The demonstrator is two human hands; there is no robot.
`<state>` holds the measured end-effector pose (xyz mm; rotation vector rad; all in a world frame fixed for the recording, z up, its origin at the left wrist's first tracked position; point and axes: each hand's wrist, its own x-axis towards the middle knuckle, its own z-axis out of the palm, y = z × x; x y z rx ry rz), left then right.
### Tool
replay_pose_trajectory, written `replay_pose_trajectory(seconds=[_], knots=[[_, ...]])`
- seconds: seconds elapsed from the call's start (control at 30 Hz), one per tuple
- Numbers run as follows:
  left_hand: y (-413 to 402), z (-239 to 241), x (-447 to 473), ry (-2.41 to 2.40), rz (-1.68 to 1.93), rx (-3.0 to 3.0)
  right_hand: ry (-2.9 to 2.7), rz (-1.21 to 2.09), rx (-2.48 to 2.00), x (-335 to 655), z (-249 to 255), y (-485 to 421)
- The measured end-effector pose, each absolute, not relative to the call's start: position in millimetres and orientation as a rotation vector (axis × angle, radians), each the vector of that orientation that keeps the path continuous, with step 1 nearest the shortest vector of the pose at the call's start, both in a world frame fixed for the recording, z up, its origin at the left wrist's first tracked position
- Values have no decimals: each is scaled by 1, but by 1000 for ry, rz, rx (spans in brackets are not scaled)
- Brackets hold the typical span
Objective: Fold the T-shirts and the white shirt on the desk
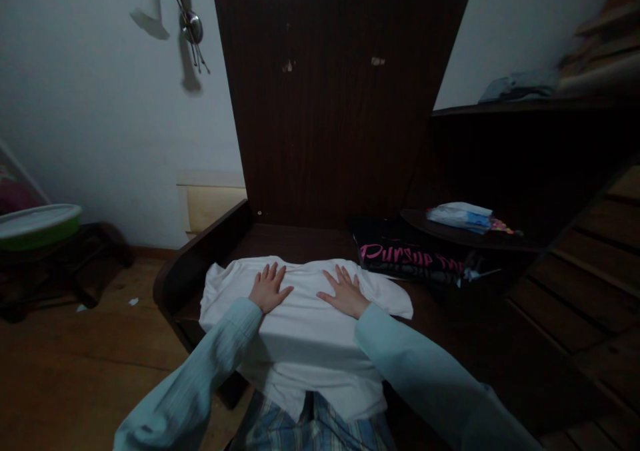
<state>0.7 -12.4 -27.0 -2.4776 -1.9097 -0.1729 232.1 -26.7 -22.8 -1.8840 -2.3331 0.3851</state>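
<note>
A white T-shirt (300,334) lies spread over the dark wooden surface (295,241) in front of me, its lower part hanging toward my lap. My left hand (269,288) rests flat on the shirt's upper left, fingers spread. My right hand (344,293) lies flat on the upper right of the shirt, fingers stretched out as well. Both hands hold nothing. Pale blue sleeves cover both arms.
A black garment with pink lettering (407,256) lies to the right of the shirt. A bluish plastic packet (463,216) sits on a low dark shelf. A tall dark panel (330,98) rises behind. At far left, a green-rimmed basin (37,224) stands on a low stand.
</note>
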Motion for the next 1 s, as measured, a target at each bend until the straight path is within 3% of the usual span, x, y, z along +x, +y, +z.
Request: replay_pose_trajectory(seconds=[0.2, 0.37, 0.47, 0.63, 1.0], knots=[[-21, -26, 3, -1896, -149, -2512, -2221, 175, -1903, 243, -33, -25], [-20, -26, 3, -1896, -157, -2465, -2218, -343, -1534, 243, -15, -23], [-19, -28, 2, -1884, -169, -2475, -2056, -576, -1599, 256, 4, -11], [-17, -29, 1, -1891, -173, -2477, -2032, -622, -1943, 294, 12, 17], [-18, -25, 3, -1898, -170, -2470, -2174, -617, -1989, 316, 13, 37]])
